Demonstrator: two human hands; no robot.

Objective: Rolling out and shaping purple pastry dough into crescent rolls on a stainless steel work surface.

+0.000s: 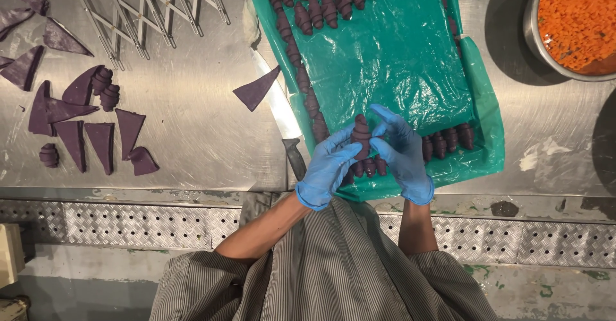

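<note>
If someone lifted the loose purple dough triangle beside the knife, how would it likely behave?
The purple dough triangle lies thin and flat on the steel table, so it would probably droop. Probably light. It may stretch or tear, since similar pieces roll into croissant shapes.

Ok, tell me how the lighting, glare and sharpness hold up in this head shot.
Head view: even overhead light, sharp throughout; soft glare on the steel table and shiny highlights on the green plastic sheet; the metal bowl casts a dark shadow to its left; the left hand, right hand and purple dough roll show no blur.
</note>
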